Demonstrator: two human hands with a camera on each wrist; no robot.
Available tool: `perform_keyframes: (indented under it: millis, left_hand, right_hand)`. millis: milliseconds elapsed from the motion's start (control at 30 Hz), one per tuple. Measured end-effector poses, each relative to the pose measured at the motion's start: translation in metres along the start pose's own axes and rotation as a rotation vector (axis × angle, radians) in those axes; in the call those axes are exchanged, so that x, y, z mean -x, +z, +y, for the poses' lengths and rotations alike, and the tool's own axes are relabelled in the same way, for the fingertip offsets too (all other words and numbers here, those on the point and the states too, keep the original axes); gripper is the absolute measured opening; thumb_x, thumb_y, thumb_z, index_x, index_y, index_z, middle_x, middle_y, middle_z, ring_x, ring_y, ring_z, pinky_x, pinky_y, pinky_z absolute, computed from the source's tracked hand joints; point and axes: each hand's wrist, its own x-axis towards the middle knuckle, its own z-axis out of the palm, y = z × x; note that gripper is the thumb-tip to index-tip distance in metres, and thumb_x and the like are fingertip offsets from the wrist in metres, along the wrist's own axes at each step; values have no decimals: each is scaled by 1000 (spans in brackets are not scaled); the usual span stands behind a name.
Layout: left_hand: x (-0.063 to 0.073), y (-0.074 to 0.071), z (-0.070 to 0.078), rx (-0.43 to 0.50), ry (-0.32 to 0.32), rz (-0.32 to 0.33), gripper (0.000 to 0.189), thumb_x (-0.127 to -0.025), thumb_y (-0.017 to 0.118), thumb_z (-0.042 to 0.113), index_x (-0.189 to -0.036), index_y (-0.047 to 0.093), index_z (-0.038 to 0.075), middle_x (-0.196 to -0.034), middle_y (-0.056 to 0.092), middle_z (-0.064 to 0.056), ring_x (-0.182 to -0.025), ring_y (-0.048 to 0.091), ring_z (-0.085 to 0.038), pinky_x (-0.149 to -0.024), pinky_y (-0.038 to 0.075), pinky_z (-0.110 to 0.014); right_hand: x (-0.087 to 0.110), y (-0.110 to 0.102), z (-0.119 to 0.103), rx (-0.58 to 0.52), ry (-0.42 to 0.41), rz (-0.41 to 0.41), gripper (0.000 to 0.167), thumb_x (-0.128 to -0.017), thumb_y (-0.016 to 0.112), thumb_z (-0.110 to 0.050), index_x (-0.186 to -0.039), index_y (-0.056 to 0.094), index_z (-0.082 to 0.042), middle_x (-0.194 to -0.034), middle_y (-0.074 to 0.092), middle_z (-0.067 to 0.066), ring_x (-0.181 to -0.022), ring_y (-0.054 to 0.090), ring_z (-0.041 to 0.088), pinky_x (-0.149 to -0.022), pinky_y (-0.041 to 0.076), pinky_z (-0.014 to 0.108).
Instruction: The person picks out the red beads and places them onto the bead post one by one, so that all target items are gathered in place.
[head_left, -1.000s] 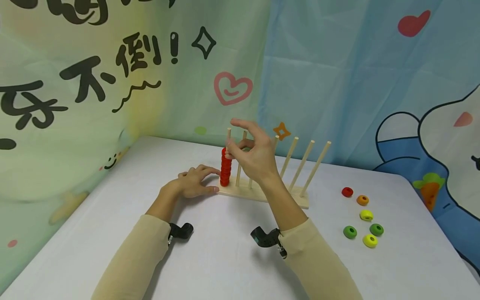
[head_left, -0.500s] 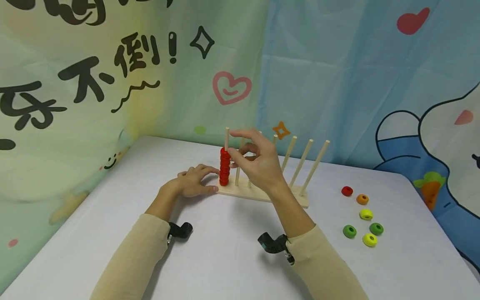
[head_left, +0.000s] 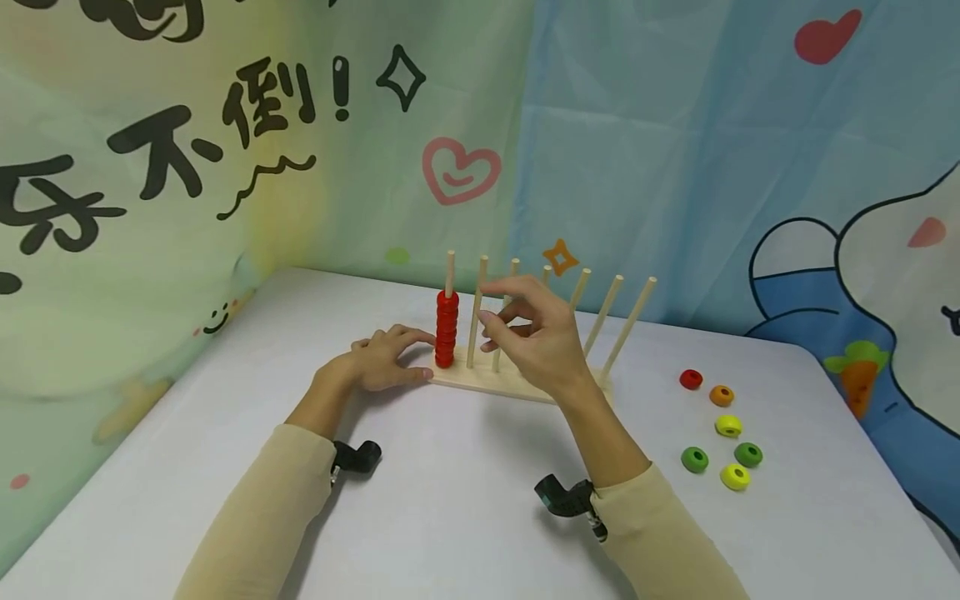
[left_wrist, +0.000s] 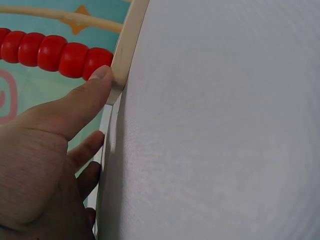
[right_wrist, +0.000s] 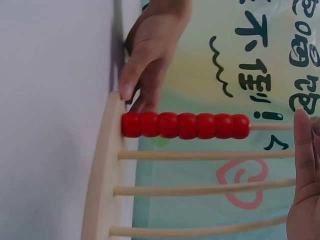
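A wooden peg stand (head_left: 491, 379) with several upright pegs sits at the back middle of the table. Several red beads (head_left: 446, 329) are stacked on its leftmost peg, whose bare tip shows above them. My left hand (head_left: 382, 360) holds the stand's left end, its thumb at the front corner beside the lowest bead, as the left wrist view shows. In front of the middle pegs hovers my right hand (head_left: 540, 337), right of the stack, with thumb and index finger apart and no bead visible between them. In the right wrist view, part of this right hand (right_wrist: 304, 185) shows at the edge.
Loose beads lie on the table at the right: a red bead (head_left: 691, 379), an orange bead (head_left: 722, 396), a yellow bead (head_left: 728, 426), a second yellow bead (head_left: 736, 477) and green beads (head_left: 695, 459). A printed curtain (head_left: 637, 150) hangs behind the table.
My right hand has drawn away from the red stack, moving right and down, and the leftmost peg's tip is uncovered. My left hand stays at the stand's end.
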Motion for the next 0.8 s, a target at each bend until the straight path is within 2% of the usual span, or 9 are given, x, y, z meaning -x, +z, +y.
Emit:
perform_keyframes:
  millis: [200,600,800]
  left_hand:
    - [1,-1,-1,5,6,1,67,-95,63,60,-153,43,35,-161,35,-12,-136,41,-40,-109,24,-74]
    - [-1,0,-3,-1,13,2,67,-95,63,60,-154,42,35,-161,34,-11,-136,40,-39,-109,25,-72]
    - [-1,-1,-3,4,13,0,67,-95,64,59,-153,43,33,-161,35,-12,-136,41,-40,-108,26,-73]
  right_hand:
    - [7,-4,2,22,4,-12,31,-88,70,14,-116,67,2,-104,63,13,-64,68,22,-57,61,38]
    - [20,-22,3,52,-2,-48,32,-85,70,20,-114,66,7,-103,62,22,-64,69,22,-60,62,37]
    - [23,-31,3,55,28,-44,34,-85,70,20,-115,67,5,-104,63,10,-63,68,22,-60,62,38]
